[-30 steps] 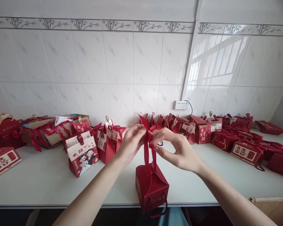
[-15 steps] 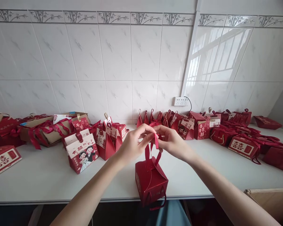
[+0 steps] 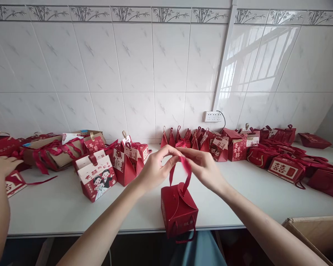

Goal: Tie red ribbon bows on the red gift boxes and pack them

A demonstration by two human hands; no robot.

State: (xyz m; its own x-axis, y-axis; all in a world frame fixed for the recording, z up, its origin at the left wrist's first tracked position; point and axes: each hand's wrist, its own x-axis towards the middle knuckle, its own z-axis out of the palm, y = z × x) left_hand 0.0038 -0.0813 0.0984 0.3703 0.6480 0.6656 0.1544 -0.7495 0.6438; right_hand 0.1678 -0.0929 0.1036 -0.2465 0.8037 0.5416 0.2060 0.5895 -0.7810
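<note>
A small dark red gift box (image 3: 179, 208) with curved overlapping top flaps and a cord handle sits at the table's front edge. From its top rises a red ribbon (image 3: 187, 178). My left hand (image 3: 162, 166) pinches the ribbon above the box. Facing it, my right hand (image 3: 201, 166) also grips the ribbon, its fingertips meeting those of the left. Where the ribbon passes between the fingers it is partly hidden and blurred.
A white gift box with a cartoon couple (image 3: 97, 181) stands to the left. Red boxes (image 3: 237, 147) line the back and right. Another person's hand (image 3: 2, 166) is at far left, and a cardboard box (image 3: 316, 229) at lower right. A power strip (image 3: 213, 116) hangs on the wall.
My fingers have shifted on the ribbon, and the loose end that hung in front now blurs by my right fingers. The other person's arm has come further in over a box at left.
</note>
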